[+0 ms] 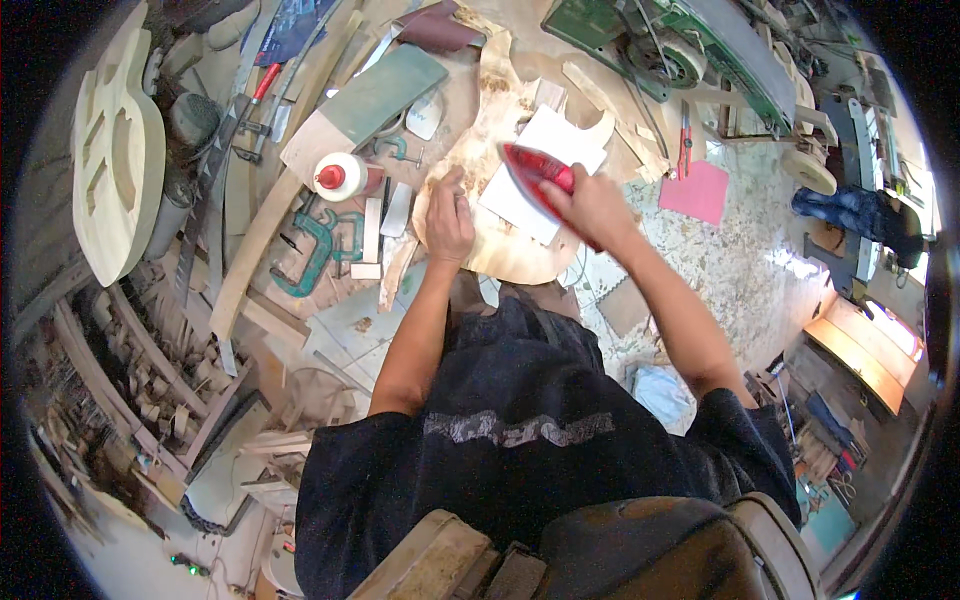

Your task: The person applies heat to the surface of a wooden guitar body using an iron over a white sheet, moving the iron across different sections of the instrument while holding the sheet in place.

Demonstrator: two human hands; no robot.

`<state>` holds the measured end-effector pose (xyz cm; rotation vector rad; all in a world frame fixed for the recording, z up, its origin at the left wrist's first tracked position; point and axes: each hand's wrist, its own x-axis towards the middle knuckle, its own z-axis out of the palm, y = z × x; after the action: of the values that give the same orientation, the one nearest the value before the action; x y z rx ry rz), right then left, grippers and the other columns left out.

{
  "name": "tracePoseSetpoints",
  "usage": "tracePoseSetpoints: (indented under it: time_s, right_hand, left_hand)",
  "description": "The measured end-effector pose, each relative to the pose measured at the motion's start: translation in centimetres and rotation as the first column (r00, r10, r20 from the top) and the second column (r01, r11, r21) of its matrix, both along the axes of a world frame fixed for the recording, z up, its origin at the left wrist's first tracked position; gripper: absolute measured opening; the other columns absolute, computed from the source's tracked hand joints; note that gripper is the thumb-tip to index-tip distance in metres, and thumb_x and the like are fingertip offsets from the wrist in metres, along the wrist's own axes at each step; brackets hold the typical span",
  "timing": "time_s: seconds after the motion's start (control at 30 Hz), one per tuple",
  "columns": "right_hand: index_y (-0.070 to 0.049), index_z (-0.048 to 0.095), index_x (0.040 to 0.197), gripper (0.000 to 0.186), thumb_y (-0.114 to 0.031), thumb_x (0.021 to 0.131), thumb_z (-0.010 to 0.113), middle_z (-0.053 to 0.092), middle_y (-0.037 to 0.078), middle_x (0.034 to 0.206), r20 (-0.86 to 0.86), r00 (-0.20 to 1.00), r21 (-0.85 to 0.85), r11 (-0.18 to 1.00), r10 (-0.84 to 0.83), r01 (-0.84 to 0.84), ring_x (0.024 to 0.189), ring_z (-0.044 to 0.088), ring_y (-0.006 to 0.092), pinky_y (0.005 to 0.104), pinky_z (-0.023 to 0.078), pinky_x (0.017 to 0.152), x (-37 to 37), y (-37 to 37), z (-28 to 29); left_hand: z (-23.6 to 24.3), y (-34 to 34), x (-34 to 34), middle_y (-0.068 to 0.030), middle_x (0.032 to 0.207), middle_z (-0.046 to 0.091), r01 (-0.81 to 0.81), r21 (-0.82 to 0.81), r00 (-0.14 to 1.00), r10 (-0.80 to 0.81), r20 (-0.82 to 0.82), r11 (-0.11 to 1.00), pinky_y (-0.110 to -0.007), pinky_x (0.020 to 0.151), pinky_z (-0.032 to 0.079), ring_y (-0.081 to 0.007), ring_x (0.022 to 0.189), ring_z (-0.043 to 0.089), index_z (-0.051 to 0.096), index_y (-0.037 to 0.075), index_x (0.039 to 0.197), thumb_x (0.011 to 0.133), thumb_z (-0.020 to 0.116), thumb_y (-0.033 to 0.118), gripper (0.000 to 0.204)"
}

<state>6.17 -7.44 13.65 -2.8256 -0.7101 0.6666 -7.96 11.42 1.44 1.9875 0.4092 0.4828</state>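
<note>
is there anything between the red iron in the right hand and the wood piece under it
Yes, a white sheet lies on the wood piece, beneath the red iron in the right hand. Nothing else visible stands between them.

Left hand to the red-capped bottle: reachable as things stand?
Probably yes: the left hand rests on the pale wooden board, the bottle stands left of it, and only low pieces seem to lie between.

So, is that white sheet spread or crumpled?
Spread: the white sheet looks flat and straight-edged beneath the red iron in the right hand.
</note>
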Motion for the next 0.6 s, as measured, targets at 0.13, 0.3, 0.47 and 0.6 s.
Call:
tracePoseSetpoints:
  time_s: [0.13,0.3,0.47,0.6]
  right_hand:
    - [0.006,0.066,0.102,0.061,-0.054,0.093,0.062,0.069,0.03,0.077,0.114,0.989,0.068,0.994,-0.093,0.086,0.075,0.071,0.0455,0.054,0.058,0.072,6.7,-0.2,-1.1]
    - [0.006,0.066,0.103,0.06,-0.053,0.093,0.063,0.069,0.029,0.077,-0.013,1.0,0.034,0.999,-0.013,0.013,0.076,0.071,0.0456,0.0535,0.058,0.073,1.9,-0.3,-0.3]
    - [0.006,0.065,0.102,0.06,-0.054,0.093,0.062,0.068,0.03,0.076,-0.037,0.999,0.001,1.0,0.011,-0.011,0.073,0.07,0.0453,0.0531,0.058,0.071,0.3,0.3,0.6]
    - [0.006,0.065,0.099,0.062,-0.056,0.094,0.06,0.068,0.03,0.076,0.125,0.99,0.05,0.997,-0.068,0.062,0.073,0.071,0.0439,0.0525,0.057,0.07,7.3,-0.4,-0.7]
  left_hand:
    - [-0.5,0.0,0.1,-0.0258,0.129,0.062,0.0,0.034,0.998,-0.002,0.059,0.999,-0.047,0.097,0.047,-0.0435,0.111,0.061,0.054,-0.002,0.103,0.095,0.046,0.009,0.015]
    - [-0.7,0.1,0.2,-0.0242,0.125,0.063,-0.005,0.063,0.999,0.003,0.038,0.998,-0.047,0.096,0.047,-0.0413,0.107,0.061,0.057,-0.003,0.118,0.096,0.046,0.01,0.027]
    - [-0.8,0.1,0.0,-0.023,0.124,0.063,0.003,0.078,1.0,-0.006,0.027,0.997,-0.046,0.095,0.047,-0.0395,0.103,0.061,0.054,-0.003,0.133,0.097,0.046,0.011,0.04]
    - [-1.0,-0.2,0.2,-0.023,0.124,0.063,-0.007,0.133,0.997,-0.004,0.08,0.991,-0.045,0.094,0.047,-0.0394,0.101,0.061,0.055,-0.003,0.131,0.097,0.045,0.011,0.038]
